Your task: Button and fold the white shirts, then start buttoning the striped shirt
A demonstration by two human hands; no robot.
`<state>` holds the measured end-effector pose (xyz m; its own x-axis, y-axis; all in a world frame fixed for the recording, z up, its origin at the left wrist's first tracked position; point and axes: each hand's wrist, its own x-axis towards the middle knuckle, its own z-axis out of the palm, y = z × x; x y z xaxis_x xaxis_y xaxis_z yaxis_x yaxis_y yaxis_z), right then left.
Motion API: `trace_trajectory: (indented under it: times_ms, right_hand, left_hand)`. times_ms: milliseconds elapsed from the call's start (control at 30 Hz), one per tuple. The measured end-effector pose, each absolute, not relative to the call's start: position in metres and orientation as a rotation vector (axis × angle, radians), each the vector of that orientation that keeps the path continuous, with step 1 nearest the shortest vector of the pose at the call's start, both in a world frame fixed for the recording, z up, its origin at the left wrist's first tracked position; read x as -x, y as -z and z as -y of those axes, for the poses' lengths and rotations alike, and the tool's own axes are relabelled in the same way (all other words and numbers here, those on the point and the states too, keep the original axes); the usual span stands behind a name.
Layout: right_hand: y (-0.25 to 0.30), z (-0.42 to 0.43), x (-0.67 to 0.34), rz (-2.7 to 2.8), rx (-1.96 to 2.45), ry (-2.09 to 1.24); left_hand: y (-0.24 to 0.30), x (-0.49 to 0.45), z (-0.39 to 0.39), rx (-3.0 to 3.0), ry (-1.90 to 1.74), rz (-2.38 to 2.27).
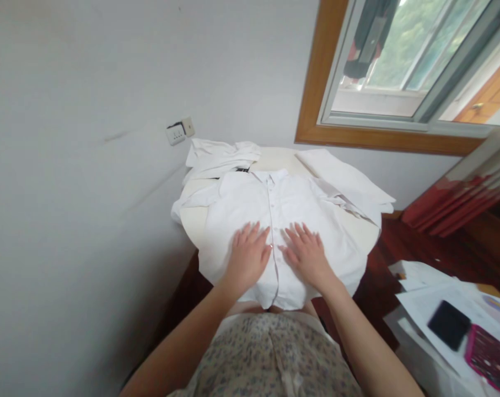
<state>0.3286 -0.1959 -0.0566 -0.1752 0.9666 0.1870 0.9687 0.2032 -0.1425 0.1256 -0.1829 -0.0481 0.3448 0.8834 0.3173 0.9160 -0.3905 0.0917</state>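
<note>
A white button-up shirt lies front side up on a round cream table, its collar toward the wall. Its row of buttons runs down the middle, and its lower hem hangs over the near edge. My left hand rests flat on the shirt just left of the button line, fingers spread. On the other side of the buttons, my right hand also lies flat with its fingers apart. Both palms press on the cloth, and neither hand grips it.
Crumpled white cloth lies at the table's back left, folded white cloth at the back right. A wall socket sits behind. At the lower right are papers, a black phone-like object and a pink-edged item.
</note>
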Motion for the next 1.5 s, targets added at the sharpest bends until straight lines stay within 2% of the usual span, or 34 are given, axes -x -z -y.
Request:
trace_trajectory:
  times_ms: [167,633,833,1000,1200,1367,1500]
  right_hand:
    - [0.062,0.2,-0.316,2.308,1.77,0.003]
    - [0.091,0.229,-0.423,2.121,1.975,0.267]
    - [0.077,0.228,-0.419,1.867,2.048,0.386]
    - [0.039,0.186,-0.378,2.064,1.941,0.348]
    - [0.006,0.095,-0.327,2.274,1.859,0.293]
    - [0.025,0.021,-0.29,2.343,1.832,0.081]
    - [0.054,-0.005,-0.279,2.356,1.812,-0.056]
  left_hand:
    - [0.061,-0.134,0.192,2.561,0.466,1.628]
    - [0.067,-0.054,0.206,2.359,0.43,1.736]
    - [0.057,-0.053,0.178,2.211,0.397,1.833]
    - [0.036,-0.097,0.124,2.467,0.393,1.629]
    - [0.054,-0.122,0.085,2.764,0.321,1.453]
    - [0.062,-0.12,0.088,2.774,0.392,1.405]
    - [0.053,-0.097,0.076,2.674,0.426,1.463]
